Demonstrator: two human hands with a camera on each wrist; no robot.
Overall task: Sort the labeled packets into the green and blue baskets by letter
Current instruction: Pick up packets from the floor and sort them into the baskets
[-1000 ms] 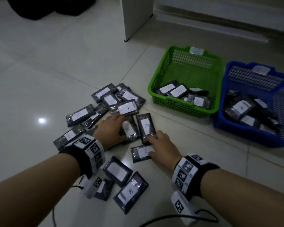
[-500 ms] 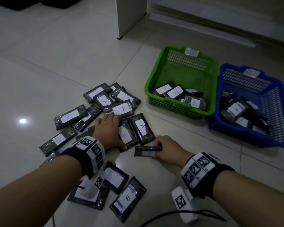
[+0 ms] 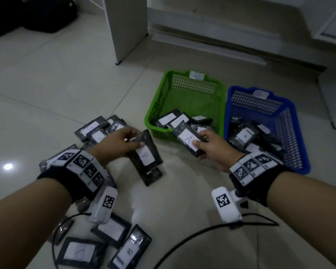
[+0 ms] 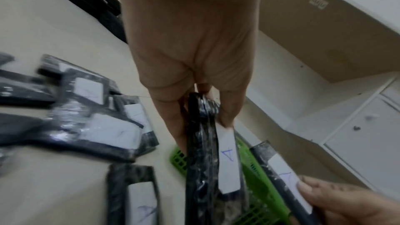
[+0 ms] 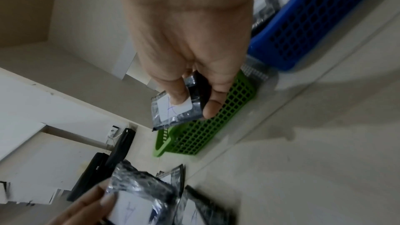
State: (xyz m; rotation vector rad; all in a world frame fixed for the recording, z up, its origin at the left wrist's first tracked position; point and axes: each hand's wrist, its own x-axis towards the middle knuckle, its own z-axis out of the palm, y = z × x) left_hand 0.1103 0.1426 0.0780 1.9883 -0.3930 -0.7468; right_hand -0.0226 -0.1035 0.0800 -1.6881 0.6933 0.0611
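Green basket [image 3: 153, 111], centre of the head view: several black packets piled at its near end, white labels up, letters unreadable. Paper tag on its far rim.

Blue basket [image 3: 297, 136], touching it on the right: a larger heap of packets, tag on far rim.

Left hand [image 3: 116, 142], centre left: fingers and thumb pinch the top of an "A" packet [image 3: 146, 155] held above the floor pile [image 3: 97, 131].

Right hand [image 3: 213, 150], centre right: thumb and fingers grip a second "A" packet [image 3: 188, 139] over the green basket's near rim.

Lower left: more packets on the tiles, one marked "B" [image 3: 129, 249].
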